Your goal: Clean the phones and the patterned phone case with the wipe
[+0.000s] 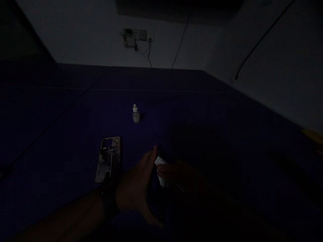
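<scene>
In the dim light, my left hand (136,183) wears a black wristband (109,198). Its thumb and fingers grip the edges of a dark phone (155,196), whose outline is mostly lost in shadow. My right hand (176,171) pinches a folded white wipe (161,168) against the phone's upper part; most of that hand is very dark. Left of my left hand lies a patterned phone case (109,159) with an open camera cutout, partly behind the wrist. Farther off, a small bottle (136,116) with a white cap and pale label stands upright.
The dark blue surface (75,117) reaches to a pale wall (88,37) with sockets (140,34) and plugged-in cables. A black cable (262,40) hangs on the right wall. Something yellow (313,136) shows at the right edge.
</scene>
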`<move>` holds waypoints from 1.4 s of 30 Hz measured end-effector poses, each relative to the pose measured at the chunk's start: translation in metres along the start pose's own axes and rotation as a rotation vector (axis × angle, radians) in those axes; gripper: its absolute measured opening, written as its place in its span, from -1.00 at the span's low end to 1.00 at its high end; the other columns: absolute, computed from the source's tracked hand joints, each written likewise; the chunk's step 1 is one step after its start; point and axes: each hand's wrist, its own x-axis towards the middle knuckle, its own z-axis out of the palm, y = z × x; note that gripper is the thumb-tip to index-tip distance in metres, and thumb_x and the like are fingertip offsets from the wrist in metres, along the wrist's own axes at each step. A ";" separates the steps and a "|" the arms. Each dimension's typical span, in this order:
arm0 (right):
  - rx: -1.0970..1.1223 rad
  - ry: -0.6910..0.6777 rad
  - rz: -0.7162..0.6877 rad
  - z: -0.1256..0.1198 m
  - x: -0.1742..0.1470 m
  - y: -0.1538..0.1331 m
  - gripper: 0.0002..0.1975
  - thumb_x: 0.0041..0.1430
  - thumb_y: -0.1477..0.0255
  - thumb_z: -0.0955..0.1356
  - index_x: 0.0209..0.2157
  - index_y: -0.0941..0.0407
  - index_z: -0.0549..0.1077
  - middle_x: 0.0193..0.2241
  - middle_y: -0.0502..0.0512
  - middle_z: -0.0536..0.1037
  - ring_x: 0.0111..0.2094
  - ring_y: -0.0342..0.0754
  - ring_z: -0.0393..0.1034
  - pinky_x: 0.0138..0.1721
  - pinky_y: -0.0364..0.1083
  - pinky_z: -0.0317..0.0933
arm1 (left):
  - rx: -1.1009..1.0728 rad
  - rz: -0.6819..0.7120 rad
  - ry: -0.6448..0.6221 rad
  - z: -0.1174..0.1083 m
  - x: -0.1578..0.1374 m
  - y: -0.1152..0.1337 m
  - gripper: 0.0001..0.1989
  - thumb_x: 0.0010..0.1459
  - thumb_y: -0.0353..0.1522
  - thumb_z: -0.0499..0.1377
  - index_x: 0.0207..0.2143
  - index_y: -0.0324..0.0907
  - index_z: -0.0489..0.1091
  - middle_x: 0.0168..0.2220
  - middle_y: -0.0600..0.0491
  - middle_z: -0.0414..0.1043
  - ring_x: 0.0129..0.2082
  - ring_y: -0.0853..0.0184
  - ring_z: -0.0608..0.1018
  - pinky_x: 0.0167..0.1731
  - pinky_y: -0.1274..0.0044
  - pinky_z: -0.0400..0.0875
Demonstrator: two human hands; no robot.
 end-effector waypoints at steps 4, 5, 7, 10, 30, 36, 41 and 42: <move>0.016 -0.030 -0.023 -0.002 -0.004 -0.005 -0.73 0.38 0.31 0.33 0.05 0.08 0.44 0.07 0.18 0.46 -0.05 0.01 0.45 -0.04 0.07 0.41 | -0.002 -0.006 -0.002 0.000 0.001 0.002 0.81 -0.69 0.10 0.53 0.40 -0.03 -0.64 0.45 -0.28 -0.31 0.33 -0.43 0.06 0.19 -0.09 0.24; 0.018 -0.036 -0.028 -0.002 -0.004 -0.006 -0.74 0.39 0.31 0.32 0.04 0.07 0.44 0.07 0.18 0.46 -0.05 0.01 0.45 -0.04 0.07 0.41 | -0.004 -0.004 -0.006 0.000 0.001 0.002 0.81 -0.68 0.10 0.53 0.41 -0.03 -0.64 0.45 -0.28 -0.31 0.33 -0.43 0.07 0.19 -0.09 0.24; 0.018 -0.041 -0.031 -0.002 -0.003 -0.004 -0.73 0.38 0.31 0.33 0.05 0.08 0.44 0.07 0.18 0.46 -0.05 0.01 0.45 -0.04 0.07 0.41 | -0.007 -0.006 -0.006 0.000 0.001 0.001 0.80 -0.68 0.09 0.54 0.41 -0.03 -0.61 0.45 -0.28 -0.30 0.33 -0.42 0.08 0.19 -0.09 0.23; 0.006 -0.035 -0.016 -0.001 0.002 0.001 -0.69 0.37 0.31 0.34 0.08 0.12 0.42 0.06 0.19 0.46 -0.03 0.04 0.45 -0.04 0.11 0.41 | -0.010 0.001 -0.004 0.000 0.001 0.000 0.80 -0.69 0.10 0.53 0.41 0.00 -0.61 0.44 -0.27 -0.29 0.33 -0.43 0.08 0.18 -0.11 0.22; 0.023 -0.032 -0.049 -0.002 -0.003 -0.004 -0.72 0.38 0.31 0.33 0.06 0.09 0.43 0.07 0.18 0.46 -0.04 0.02 0.45 -0.04 0.08 0.41 | 0.010 -0.022 -0.017 0.001 -0.003 -0.002 0.79 -0.67 0.10 0.53 0.41 0.01 -0.62 0.46 -0.27 -0.34 0.34 -0.43 0.04 0.17 -0.10 0.25; 0.029 -0.040 -0.045 -0.004 -0.004 -0.004 -0.73 0.39 0.31 0.33 0.05 0.08 0.44 0.07 0.18 0.46 -0.04 0.01 0.45 -0.03 0.08 0.41 | 0.011 -0.004 -0.014 0.001 -0.002 0.000 0.73 -0.60 0.05 0.55 0.41 0.08 -0.59 0.45 -0.24 -0.27 0.32 -0.39 0.13 0.13 -0.09 0.30; 0.012 -0.039 -0.012 -0.005 0.001 -0.001 -0.69 0.37 0.31 0.34 0.08 0.11 0.42 0.07 0.19 0.45 -0.03 0.04 0.44 -0.03 0.11 0.41 | 0.007 0.020 -0.007 -0.001 -0.001 0.002 0.74 -0.65 0.07 0.55 0.42 0.12 -0.56 0.43 -0.21 -0.24 0.30 -0.36 0.18 0.14 -0.06 0.31; 0.013 -0.049 -0.019 -0.007 0.000 -0.002 -0.71 0.37 0.31 0.34 0.07 0.10 0.42 0.07 0.18 0.45 -0.03 0.03 0.44 -0.03 0.09 0.41 | 0.009 0.014 -0.008 -0.001 0.000 0.003 0.74 -0.65 0.08 0.54 0.41 0.13 -0.56 0.43 -0.21 -0.23 0.29 -0.35 0.19 0.13 -0.06 0.32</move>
